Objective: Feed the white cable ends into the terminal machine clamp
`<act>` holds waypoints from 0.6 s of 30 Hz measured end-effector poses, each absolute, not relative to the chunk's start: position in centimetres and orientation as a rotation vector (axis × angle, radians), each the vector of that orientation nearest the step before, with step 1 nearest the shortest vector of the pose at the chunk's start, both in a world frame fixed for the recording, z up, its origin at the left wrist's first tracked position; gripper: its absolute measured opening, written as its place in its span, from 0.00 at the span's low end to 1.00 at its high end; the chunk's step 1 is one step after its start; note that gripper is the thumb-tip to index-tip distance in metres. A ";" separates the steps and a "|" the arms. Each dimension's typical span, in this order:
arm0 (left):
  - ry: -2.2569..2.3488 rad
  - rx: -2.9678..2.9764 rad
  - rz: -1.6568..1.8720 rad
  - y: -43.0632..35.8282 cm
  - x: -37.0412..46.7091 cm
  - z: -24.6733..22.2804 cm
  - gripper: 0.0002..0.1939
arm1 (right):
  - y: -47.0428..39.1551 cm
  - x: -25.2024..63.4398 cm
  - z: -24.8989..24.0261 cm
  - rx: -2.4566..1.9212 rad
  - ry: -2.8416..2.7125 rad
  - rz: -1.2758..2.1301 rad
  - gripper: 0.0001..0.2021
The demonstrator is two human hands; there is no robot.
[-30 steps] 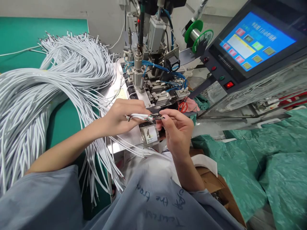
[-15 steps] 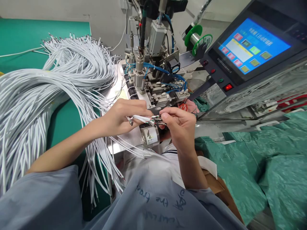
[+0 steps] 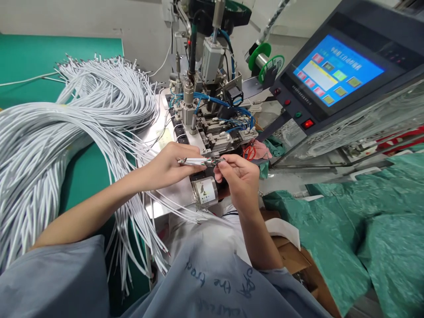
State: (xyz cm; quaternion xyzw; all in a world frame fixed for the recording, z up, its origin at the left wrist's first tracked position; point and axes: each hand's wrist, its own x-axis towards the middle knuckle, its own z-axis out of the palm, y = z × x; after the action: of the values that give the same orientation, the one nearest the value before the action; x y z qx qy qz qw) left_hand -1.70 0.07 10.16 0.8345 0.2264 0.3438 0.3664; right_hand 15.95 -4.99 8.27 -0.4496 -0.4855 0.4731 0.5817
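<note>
My left hand (image 3: 174, 167) is closed around a few short white cables (image 3: 194, 161), which lie across its fingers and point to the right. Small metal pieces show at their left end, and thin dark and coloured wire ends at their right. With thumb and forefinger, my right hand (image 3: 239, 174) pinches those wire ends; the exact pieces between the fingertips are too small to make out. Both hands meet just in front of the machine (image 3: 212, 110) with its metal cylinders and blue air tubes. Below them sits a clear round container (image 3: 205, 192) with a white label.
A large bundle of long white cables (image 3: 82, 115) covers the green mat (image 3: 20, 48) on the left. A control panel with a lit screen (image 3: 338, 70) stands at the right, near a solder wire spool (image 3: 265, 62). Green plastic sheeting (image 3: 331, 229) and a cardboard box (image 3: 291, 256) lie lower right.
The right hand has shifted slightly left and down, closer to the left hand. The cables in the left hand now lie more level. The whole view has tilted a little.
</note>
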 end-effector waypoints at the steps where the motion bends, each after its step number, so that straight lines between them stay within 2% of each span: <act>1: 0.624 2.111 0.858 0.2 -1.6 10.0 0.13 | -4.9 15.9 8.1 -1.057 -1.109 1.119 0.03; 3: 0.674 2.054 0.813 0.5 -1.3 9.9 0.14 | -4.7 15.9 7.9 -1.087 -1.065 1.144 0.03; 7: 0.689 2.003 0.768 0.2 -0.8 10.1 0.11 | -5.0 15.7 7.9 -1.141 -0.988 1.185 0.05; 12: 1.007 1.938 0.716 -0.4 -1.3 8.7 0.07 | -5.3 15.6 7.5 -1.098 -0.924 1.276 0.08; 18: 1.057 1.968 0.686 -0.1 -1.6 7.9 0.06 | -5.5 15.8 6.8 -1.077 -0.966 1.263 0.02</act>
State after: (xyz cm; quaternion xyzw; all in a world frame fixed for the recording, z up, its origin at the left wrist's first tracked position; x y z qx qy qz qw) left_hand -1.58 -0.11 7.89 0.7748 0.4162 0.2700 0.3918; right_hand 15.79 -5.53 6.76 -0.4593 -0.4120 0.5390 0.5733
